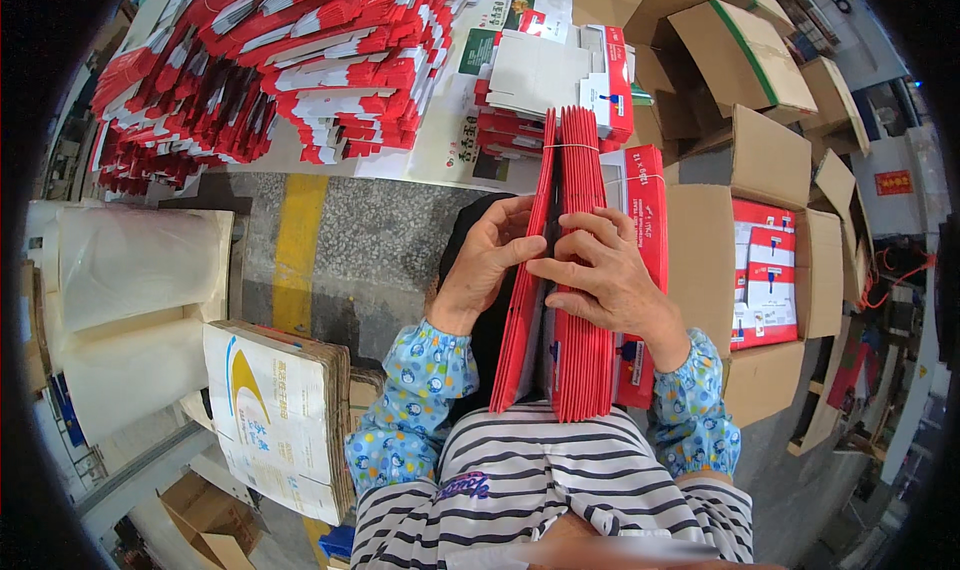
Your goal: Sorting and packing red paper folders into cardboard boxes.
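Observation:
Two upright bunches of red folded flat cartons stand on edge over my lap. My left hand [487, 267] grips the thinner bunch [517, 340], its fingers curled over the near edge. Beside it, the thicker bunch [583, 370] is held by my right hand [617, 280], fingers bent across its edges. A narrow dark gap parts the bunches between my hands. A thin pale band [573, 147] crosses the far end of the cartons. Close to my right hand is another red bundle [650, 210] with a band around it, partly hidden by my wrist.
Large heaps of red and white flat cartons [350, 80] cover the table ahead, with a smaller stack [540, 70] nearer. An open cardboard box [697, 280] holding red packs stands at my right. A stack of printed sheets [275, 410] sits at my left, near a yellow floor stripe [300, 240].

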Demonstrator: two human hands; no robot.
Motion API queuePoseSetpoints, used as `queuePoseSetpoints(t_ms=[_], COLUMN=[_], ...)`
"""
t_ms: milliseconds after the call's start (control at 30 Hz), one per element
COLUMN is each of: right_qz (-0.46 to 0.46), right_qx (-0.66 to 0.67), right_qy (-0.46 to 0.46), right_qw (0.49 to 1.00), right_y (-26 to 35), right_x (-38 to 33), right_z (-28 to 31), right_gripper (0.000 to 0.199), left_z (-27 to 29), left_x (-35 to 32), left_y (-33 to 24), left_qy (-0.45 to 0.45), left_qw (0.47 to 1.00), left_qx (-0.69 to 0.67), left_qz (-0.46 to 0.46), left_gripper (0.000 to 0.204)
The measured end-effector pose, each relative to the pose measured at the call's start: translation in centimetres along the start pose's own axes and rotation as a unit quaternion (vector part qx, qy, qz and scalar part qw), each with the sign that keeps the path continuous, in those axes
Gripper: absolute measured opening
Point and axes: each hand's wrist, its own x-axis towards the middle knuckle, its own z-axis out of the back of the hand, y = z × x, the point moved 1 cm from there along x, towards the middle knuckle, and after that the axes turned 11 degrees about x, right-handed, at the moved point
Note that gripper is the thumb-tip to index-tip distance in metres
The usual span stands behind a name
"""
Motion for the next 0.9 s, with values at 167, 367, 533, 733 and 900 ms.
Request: queuePoseSetpoints(t_ms=[167,367,533,733,900], right_qz=[0.008,-0.012,-0.01,-0.002,-0.011], right_qx=[0.005,0.023,0.049,-0.001,0.015], right_qy=[-0.003,0.0,-0.028,0.001,0.001], right_qw=[1.0,1.0,0.998,1.0,1.0], right_y=[-0.08,0.09,-0.07,0.05,-0.11], right_x=[0.17,0.2,0.03,0.14,0.03], right_z=[0.01,0.48,0.36,-0.07,0.18], right_gripper=[0.03,0.027,0.024,0.031,0.031], left_z=[-0.22,-0.03,0.09,-0.14,-0.1], left_x=[0.23,0.02,0.05,0.18,0.32], left_y=[-0.01,-0.45,-0.02,0.15,0.39], left_qy=[0.007,-0.006,-0.009,0.008,0.004], left_qw=[1.0,0.999,1.0,1.0,1.0], left_qx=[0.013,0.039,0.016,0.01,0.008], left_qz=[-0.012,-0.009,-0.01,-0.003,-0.011], left_gripper=[0.064,0.061,0.061,0.063,0.063])
